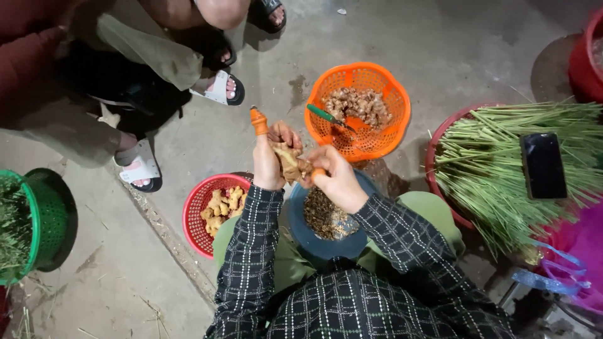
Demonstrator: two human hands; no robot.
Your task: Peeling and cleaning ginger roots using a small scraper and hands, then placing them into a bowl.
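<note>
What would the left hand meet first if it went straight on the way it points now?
The left hand points up the picture, away from the person, with an orange-handled tool sticking out ahead. Beyond it lies only bare concrete floor; the orange basket sits off to the right. The way looks free, though depth is unclear.

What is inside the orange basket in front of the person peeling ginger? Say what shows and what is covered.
The orange basket holds unpeeled ginger pieces and a green-handled peeler. Anything beneath the ginger heap is covered.
</note>
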